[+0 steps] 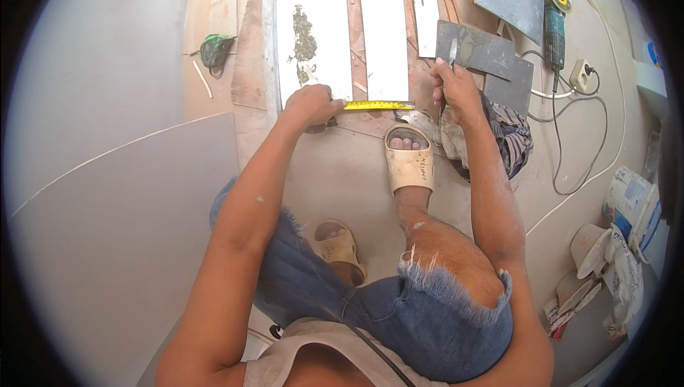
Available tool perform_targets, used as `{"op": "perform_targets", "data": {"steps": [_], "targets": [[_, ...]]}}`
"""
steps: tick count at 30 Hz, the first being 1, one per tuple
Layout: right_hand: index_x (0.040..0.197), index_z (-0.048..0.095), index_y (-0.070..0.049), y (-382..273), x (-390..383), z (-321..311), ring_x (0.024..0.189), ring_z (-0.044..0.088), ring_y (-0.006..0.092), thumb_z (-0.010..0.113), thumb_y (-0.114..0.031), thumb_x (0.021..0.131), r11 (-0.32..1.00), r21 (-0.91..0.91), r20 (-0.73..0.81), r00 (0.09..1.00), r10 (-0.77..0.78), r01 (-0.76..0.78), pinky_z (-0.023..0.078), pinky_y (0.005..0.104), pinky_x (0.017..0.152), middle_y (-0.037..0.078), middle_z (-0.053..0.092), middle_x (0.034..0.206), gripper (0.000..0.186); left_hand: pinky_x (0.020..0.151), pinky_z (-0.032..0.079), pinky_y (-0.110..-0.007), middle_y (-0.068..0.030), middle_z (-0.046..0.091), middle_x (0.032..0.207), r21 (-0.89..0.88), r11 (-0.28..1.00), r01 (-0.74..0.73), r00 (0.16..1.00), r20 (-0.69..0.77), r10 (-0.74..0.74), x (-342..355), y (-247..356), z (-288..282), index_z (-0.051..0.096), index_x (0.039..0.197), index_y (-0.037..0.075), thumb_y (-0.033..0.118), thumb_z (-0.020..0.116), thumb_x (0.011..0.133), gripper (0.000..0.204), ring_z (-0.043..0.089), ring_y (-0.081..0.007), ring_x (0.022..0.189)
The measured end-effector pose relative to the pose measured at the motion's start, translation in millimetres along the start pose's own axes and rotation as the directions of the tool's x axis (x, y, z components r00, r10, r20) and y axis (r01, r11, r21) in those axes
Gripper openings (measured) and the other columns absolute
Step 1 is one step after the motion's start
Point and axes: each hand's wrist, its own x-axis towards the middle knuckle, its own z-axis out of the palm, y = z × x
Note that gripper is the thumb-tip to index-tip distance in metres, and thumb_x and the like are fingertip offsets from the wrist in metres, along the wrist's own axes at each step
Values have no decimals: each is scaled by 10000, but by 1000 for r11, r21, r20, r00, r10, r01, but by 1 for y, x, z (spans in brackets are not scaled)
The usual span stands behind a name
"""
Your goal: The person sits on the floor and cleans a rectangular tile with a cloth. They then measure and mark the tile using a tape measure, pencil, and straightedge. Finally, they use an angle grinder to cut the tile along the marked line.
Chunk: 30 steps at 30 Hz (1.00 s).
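Note:
My left hand is closed round a tape measure, whose dark case mostly hides beneath my palm. Its yellow blade reaches right across the near ends of two white strips: a wide one with a grey mortar smear, and a narrower one. Pinched in my right hand is a thin tool with a pale, metallic-looking tip; its exact kind is unclear. That hand is just above a striped cloth bundle and beside grey tile pieces.
An angle grinder lies at far right, near a socket block with looping cables. A green-and-black object sits at far left. Large grey sheet stands left. White buckets and scraps are at right. My sandalled foot is close to the blade.

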Motion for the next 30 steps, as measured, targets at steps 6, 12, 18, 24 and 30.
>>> {"op": "perform_targets", "data": {"steps": [6,12,18,24,30], "targets": [[942,664,-13,-10,-8,0,587,564,124,574,-437,996,996,84,1,1000,14,-14,483,268,547,44,616,788,436,759,535,-398,-160,717,789,57,998,23,998,-67,-19,4,-17,5,705,944,-15,456,609,871,486,702,-298,797],[945,659,-27,0,-2,20,663,618,120,647,-417,964,985,139,152,980,-125,104,510,244,616,39,649,755,391,762,535,-386,-148,719,775,-38,998,49,999,-22,-50,2,-13,4,700,954,-18,456,607,871,490,704,-284,785],[891,652,-39,12,2,54,665,644,117,689,-342,927,986,28,347,924,-163,164,504,259,632,52,685,754,308,775,535,-397,-159,724,826,-1,999,35,998,-61,-35,6,-18,9,710,973,0,460,612,865,483,704,-293,824],[873,636,-53,12,3,57,680,573,97,708,-247,862,936,-184,394,895,-208,299,463,261,623,16,634,751,207,790,533,-416,-181,722,856,12,999,46,998,-44,-45,4,-19,8,713,980,-2,484,595,868,512,699,-319,842],[880,633,-36,26,4,60,701,578,109,710,-256,848,900,-228,357,892,-277,371,468,279,633,28,633,753,235,858,527,-445,-203,718,1020,53,997,55,998,30,-57,1,-9,0,707,1040,-9,438,580,932,477,685,-351,968]]}}
